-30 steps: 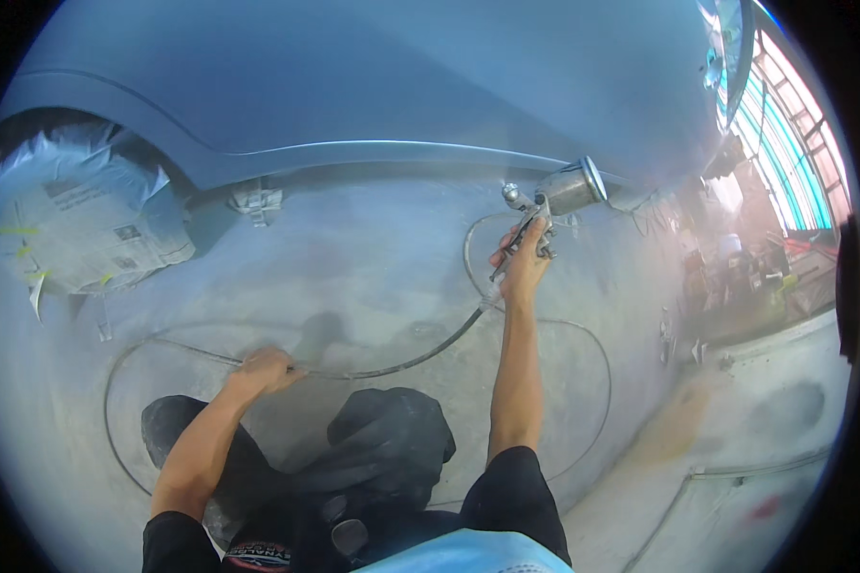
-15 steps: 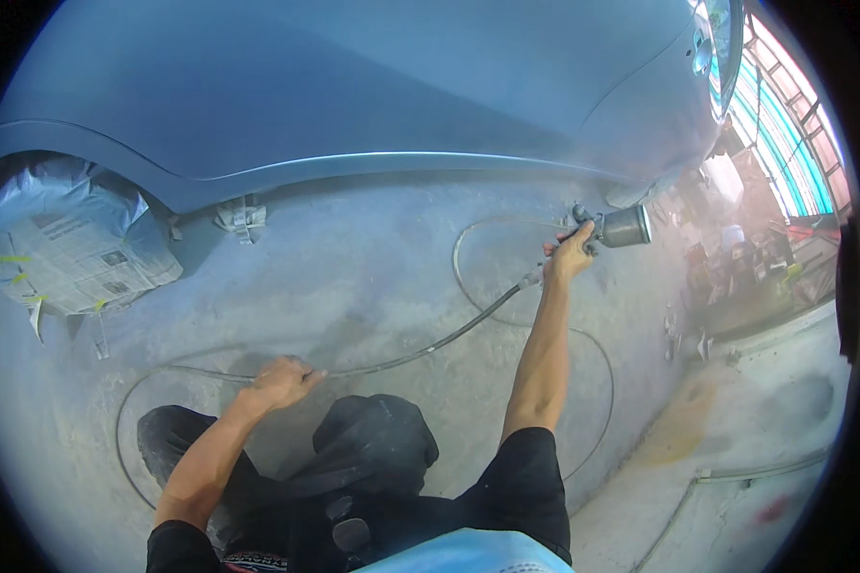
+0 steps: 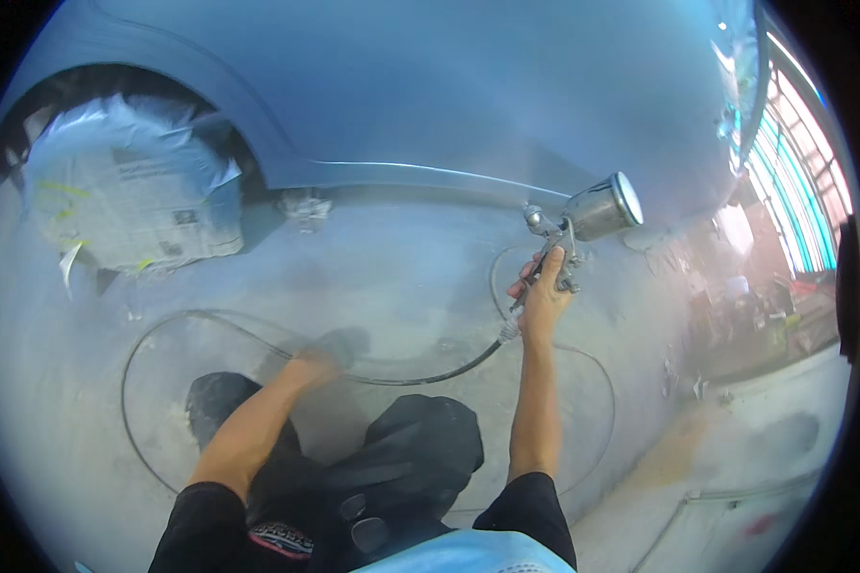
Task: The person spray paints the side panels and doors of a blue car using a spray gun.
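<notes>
Spray gun (image 3: 570, 227) of silver metal with a cylindrical metal cup (image 3: 597, 212): held above the grey concrete floor (image 3: 401, 258), right of centre, near the lower edge of the blue-grey car body panel (image 3: 401, 95). Our right hand (image 3: 548, 294) wraps around its grip, thumb laid along the metal; trigger position, we cannot tell. Our left hand (image 3: 316, 368) appears curled around the thin dark flexible hose (image 3: 430, 380); blur hides the fingers. Hose runs from the foot of the grip and sags in a curve between the hands.

Handling estimate: we expect a rigid, moderately heavy, top-heavy body, the cup's weight tending to tip the wrist. Smooth metal may turn slippery if wet. Hose likely bends readily but tugs at the grip. Best hold, in our judgement: around the grip, below the cup, with the hose supported partway along.
</notes>
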{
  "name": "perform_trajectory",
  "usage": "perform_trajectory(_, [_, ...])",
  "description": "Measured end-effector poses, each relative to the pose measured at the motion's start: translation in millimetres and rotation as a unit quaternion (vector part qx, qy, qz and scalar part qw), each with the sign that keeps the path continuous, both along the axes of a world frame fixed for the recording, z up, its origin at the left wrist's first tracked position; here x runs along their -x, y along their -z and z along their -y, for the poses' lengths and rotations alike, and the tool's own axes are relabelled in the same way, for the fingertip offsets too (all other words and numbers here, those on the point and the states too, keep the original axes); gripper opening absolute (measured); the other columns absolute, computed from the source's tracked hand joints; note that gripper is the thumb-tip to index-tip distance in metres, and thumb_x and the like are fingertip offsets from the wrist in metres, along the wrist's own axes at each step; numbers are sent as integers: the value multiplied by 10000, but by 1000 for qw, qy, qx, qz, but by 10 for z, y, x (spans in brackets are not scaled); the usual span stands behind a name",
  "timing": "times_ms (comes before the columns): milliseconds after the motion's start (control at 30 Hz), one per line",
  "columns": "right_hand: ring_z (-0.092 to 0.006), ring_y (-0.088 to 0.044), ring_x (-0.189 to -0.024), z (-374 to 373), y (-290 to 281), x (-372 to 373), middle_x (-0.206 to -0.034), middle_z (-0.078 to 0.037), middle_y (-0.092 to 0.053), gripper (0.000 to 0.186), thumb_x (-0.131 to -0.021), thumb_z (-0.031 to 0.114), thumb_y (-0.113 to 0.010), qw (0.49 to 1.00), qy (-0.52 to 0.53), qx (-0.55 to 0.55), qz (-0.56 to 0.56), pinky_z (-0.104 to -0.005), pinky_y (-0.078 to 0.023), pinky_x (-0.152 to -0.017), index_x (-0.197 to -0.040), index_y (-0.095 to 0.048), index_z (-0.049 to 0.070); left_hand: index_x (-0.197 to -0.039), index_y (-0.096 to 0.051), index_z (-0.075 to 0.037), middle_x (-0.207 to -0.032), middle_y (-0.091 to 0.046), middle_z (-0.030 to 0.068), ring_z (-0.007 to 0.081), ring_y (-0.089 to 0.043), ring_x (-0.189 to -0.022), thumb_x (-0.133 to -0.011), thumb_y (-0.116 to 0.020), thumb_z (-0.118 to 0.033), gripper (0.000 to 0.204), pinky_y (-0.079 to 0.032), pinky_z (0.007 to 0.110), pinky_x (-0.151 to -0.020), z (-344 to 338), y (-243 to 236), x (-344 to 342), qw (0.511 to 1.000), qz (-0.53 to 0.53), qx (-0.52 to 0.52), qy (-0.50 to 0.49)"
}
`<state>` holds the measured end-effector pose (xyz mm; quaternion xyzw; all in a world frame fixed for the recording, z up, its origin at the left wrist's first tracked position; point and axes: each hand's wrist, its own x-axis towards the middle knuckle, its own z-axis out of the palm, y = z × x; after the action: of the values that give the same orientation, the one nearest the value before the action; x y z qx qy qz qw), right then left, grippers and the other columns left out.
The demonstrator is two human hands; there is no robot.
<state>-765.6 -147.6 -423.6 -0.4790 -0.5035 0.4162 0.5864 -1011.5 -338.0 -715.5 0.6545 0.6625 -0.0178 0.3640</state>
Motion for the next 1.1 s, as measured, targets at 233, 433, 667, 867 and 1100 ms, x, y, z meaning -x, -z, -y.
perform_trajectory(233, [-116,-551,-492,794,-340,850,-713,-36,-576,426,-1008,444,-578,989,-127,-6,71,-240,-419,-424,-990,-597,19,-1129,-735,-159,-1159,-714,50,216,-669,-1089,-886,-622,-580,499,-490,442,-924,9,-291,-34,979,-104,173,5])
perform_trajectory(433, [-107,-558,-539,1255,-511,1525,-761,-45,-597,421,-1002,426,-597,960,-274,-17,50,-229,-459,-477,-1076,-616,12,-1115,-735,-69,-1158,-712,128,324,-661,-1100,-869,-603,-654,649,-510,438,-946,117,-460,99,987,-44,153,24])
perform_trajectory(667, [-107,-559,-536,1016,-375,1329,-772,-52,-606,434,-1001,412,-603,944,-325,-60,13,-239,-464,-475,-1079,-623,-15,-1128,-716,-38,-1159,-697,181,343,-656,-1107,-919,-544,-599,624,-507,452,-953,68,-536,33,993,-20,113,-28])
perform_trajectory(867, [-120,-543,-488,197,-137,479,-707,-48,-581,449,-1011,443,-571,993,-116,-25,-12,-248,-428,-421,-974,-601,-3,-1127,-717,-48,-1119,-700,203,383,-653,-1081,-939,-528,-572,587,-507,479,-939,43,-473,45,999,-8,45,-7])
perform_trajectory(1100, [-137,-529,-463,-861,31,-615,-672,-38,-554,433,-1010,468,-558,999,-3,-27,-26,-265,-401,-370,-944,-570,41,-1109,-707,-51,-1070,-701,216,406,-650,-1058,-959,-484,-589,601,-503,497,-915,-181,-768,-272,996,35,33,-69])
